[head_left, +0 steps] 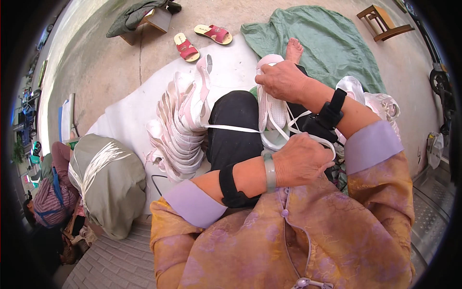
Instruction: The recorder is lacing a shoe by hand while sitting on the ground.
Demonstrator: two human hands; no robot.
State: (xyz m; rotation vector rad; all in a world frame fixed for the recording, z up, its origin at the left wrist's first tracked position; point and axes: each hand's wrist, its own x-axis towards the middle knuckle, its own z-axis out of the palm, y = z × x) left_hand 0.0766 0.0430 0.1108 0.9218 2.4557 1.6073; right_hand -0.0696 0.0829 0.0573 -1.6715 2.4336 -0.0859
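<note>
A pink and white shoe upper lies lengthwise over my lap. My right hand is closed at its far end, the fingers bent over its edge; whether a lace tip is also in them is hidden. Closer to my body, my left hand is shut on a white shoelace, which loops up beside the fingers. Another stretch of lace runs left from the upper across my dark trouser leg. Left of that leg stands a tightly nested row of similar uppers.
More pink and white uppers lie to my right. A bundle of white laces rests on a grey-green covered mound at the left. Ahead are red slippers, a green cloth and a wooden stool. Another person sits far left.
</note>
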